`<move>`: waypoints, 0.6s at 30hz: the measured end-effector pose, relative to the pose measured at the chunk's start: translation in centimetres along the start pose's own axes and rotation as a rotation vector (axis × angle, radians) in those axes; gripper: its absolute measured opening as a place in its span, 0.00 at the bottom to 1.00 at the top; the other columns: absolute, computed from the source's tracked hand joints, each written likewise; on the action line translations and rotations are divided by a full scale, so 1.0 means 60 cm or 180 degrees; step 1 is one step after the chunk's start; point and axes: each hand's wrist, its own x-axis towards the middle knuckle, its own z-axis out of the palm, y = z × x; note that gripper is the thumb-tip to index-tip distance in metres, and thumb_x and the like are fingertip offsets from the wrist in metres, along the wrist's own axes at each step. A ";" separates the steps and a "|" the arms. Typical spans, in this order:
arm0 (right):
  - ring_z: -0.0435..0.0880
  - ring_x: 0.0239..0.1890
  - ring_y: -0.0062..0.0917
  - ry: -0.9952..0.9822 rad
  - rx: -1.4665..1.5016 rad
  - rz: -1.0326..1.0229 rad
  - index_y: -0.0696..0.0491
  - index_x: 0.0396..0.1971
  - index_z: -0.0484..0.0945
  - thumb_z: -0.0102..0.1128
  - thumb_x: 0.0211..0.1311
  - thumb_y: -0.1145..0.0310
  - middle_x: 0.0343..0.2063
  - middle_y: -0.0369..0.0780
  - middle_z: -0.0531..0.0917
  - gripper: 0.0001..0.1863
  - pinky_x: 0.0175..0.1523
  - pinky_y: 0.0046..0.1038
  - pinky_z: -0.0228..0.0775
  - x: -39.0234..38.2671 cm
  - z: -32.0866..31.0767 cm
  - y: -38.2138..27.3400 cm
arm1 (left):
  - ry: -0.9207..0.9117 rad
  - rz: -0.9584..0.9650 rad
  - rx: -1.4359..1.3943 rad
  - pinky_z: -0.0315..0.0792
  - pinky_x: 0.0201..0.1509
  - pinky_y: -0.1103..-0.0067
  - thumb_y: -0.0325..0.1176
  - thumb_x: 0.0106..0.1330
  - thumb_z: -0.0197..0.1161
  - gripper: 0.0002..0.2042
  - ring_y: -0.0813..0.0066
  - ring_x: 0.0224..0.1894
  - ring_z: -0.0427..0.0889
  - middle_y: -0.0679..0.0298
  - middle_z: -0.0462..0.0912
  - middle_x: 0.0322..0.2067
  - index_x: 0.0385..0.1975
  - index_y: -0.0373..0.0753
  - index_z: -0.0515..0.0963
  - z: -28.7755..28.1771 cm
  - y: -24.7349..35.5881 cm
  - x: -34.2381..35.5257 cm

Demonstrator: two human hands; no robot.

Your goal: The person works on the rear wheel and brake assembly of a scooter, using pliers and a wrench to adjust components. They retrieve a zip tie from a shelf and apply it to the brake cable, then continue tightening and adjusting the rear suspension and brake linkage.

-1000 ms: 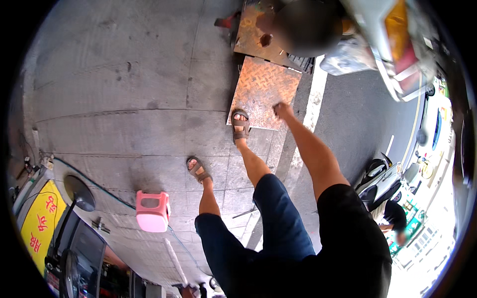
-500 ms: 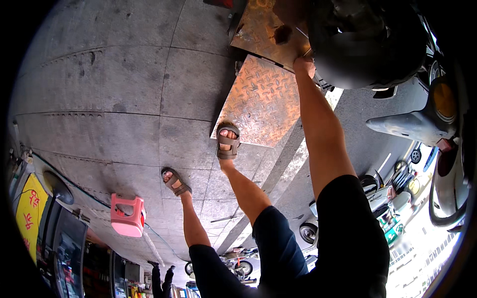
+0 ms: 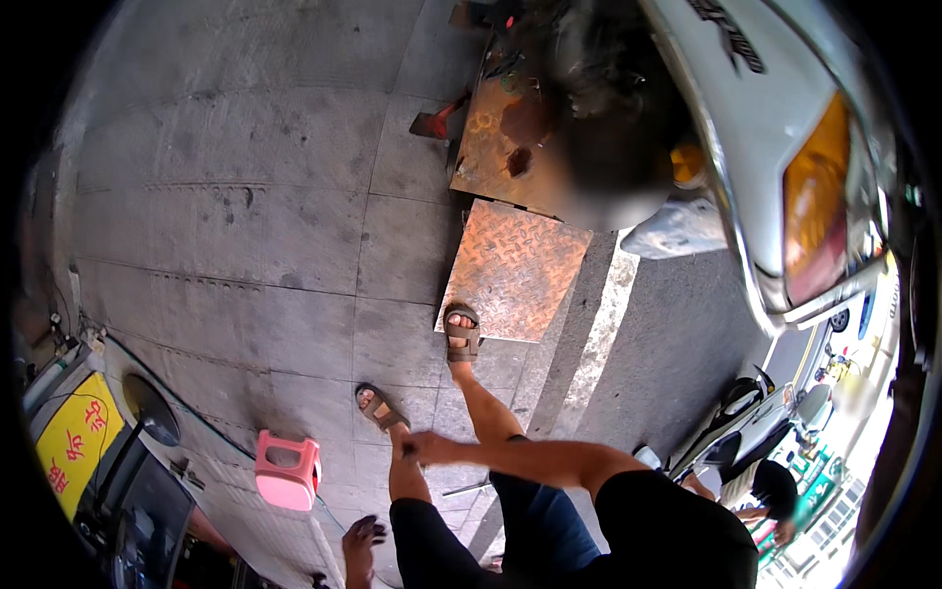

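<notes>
I am standing on grey concrete pavement in brown sandals and dark shorts. My right arm crosses in front of my legs, and my right hand hangs by my left shin with the fingers curled and nothing visible in it. My left hand is low beside my left thigh, fingers apart and holding nothing. A pink plastic stool stands just left of my left foot. My right foot rests on the near edge of a rusty chequered metal plate.
A second rusty plate lies further ahead, with a red tool beside it and a dark blurred round thing over it. A white vehicle with an orange lamp fills the upper right. Parked motorbikes and another person are at lower right.
My right arm has come back from the dark round thing ahead and now lies across my legs. The view has swung, bringing the white vehicle closer at upper right.
</notes>
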 end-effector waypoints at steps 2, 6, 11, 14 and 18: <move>0.79 0.32 0.34 0.0209 -0.0231 -0.0670 0.55 0.40 0.70 0.58 0.53 0.62 0.29 0.46 0.77 0.17 0.41 0.32 0.71 -0.030 0.104 -0.038 | -0.0252 0.0096 -0.0332 0.74 0.31 0.80 0.32 0.64 0.53 0.12 0.74 0.30 0.80 0.60 0.80 0.31 0.43 0.32 0.74 0.048 0.024 0.011; 0.78 0.29 0.28 0.0863 -0.1201 -0.2834 0.56 0.41 0.69 0.59 0.53 0.63 0.26 0.42 0.77 0.18 0.36 0.26 0.72 -0.057 0.207 -0.005 | -0.0333 0.0254 -0.0686 0.73 0.31 0.82 0.31 0.64 0.55 0.12 0.76 0.29 0.79 0.62 0.79 0.31 0.42 0.31 0.73 0.057 0.007 -0.013; 0.81 0.28 0.22 -0.0364 0.0392 -0.0539 0.56 0.42 0.68 0.58 0.55 0.62 0.25 0.41 0.80 0.19 0.32 0.22 0.74 -0.125 0.278 -0.138 | -0.0253 0.0856 -0.0624 0.69 0.29 0.85 0.29 0.64 0.55 0.08 0.82 0.24 0.75 0.66 0.77 0.25 0.36 0.30 0.76 -0.012 -0.010 -0.099; 0.78 0.22 0.20 0.0060 0.0131 -0.0572 0.56 0.36 0.71 0.59 0.52 0.63 0.22 0.39 0.79 0.15 0.25 0.22 0.72 -0.158 0.317 -0.233 | 0.0034 0.1544 -0.0487 0.68 0.28 0.85 0.30 0.64 0.55 0.08 0.82 0.23 0.73 0.66 0.76 0.21 0.30 0.31 0.75 -0.066 -0.033 -0.116; 0.77 0.20 0.23 0.0413 0.0274 -0.0968 0.57 0.29 0.74 0.61 0.44 0.64 0.20 0.41 0.78 0.14 0.23 0.26 0.69 -0.194 0.374 -0.272 | 0.0374 0.1994 -0.0681 0.69 0.28 0.84 0.31 0.64 0.55 0.09 0.81 0.24 0.74 0.64 0.76 0.23 0.28 0.32 0.74 -0.085 -0.040 -0.190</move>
